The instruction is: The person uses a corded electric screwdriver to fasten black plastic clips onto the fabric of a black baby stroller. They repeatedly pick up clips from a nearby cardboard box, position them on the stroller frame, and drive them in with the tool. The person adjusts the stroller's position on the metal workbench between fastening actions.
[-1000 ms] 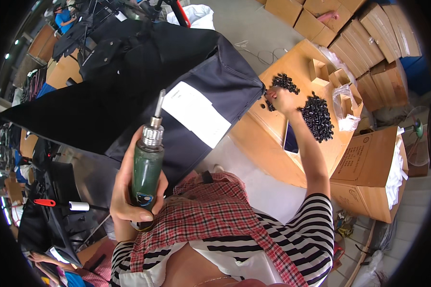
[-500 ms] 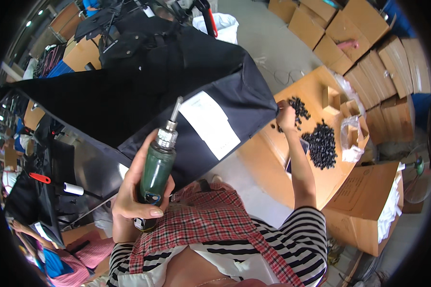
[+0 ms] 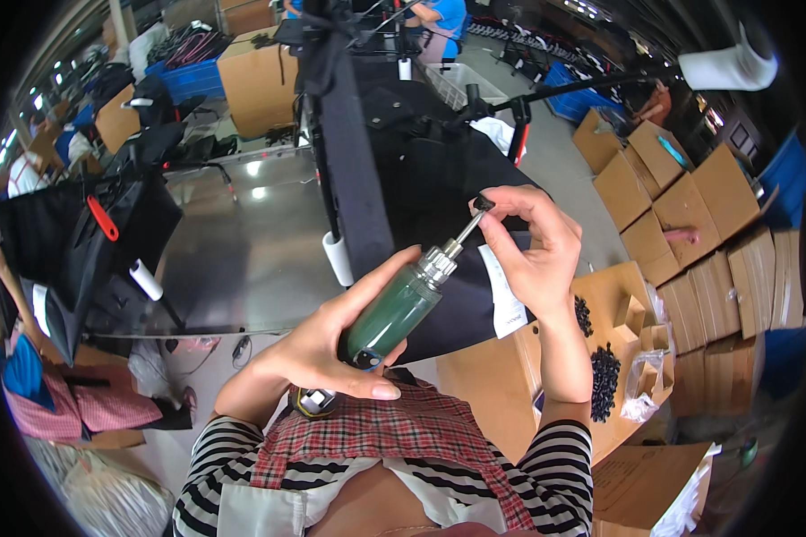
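Observation:
My left hand (image 3: 309,362) is closed around a green electric screwdriver (image 3: 392,318), whose silver bit points up and to the right. Between thumb and fingers, my right hand (image 3: 542,255) pinches a small black part (image 3: 484,203) at the tip of that bit. The part's exact kind is too small to make out. Behind both hands spreads a large black fabric piece (image 3: 421,174) on a tube frame, with a white paper sheet (image 3: 508,300) on it. More small black parts (image 3: 604,385) lie heaped below my right forearm.
A wooden table (image 3: 488,385) at right carries the heaps and small open boxes (image 3: 631,313). Cardboard cartons (image 3: 690,215) stack beyond it. A shiny metal table (image 3: 242,242) stands left. A black tube with a white wrapped end (image 3: 730,70) juts across the upper right. Other people work nearby.
My right hand has come from the parts on the wooden table to the bit tip, bringing a small black part. The screwdriver has moved right and tilted rightward. The view has shifted.

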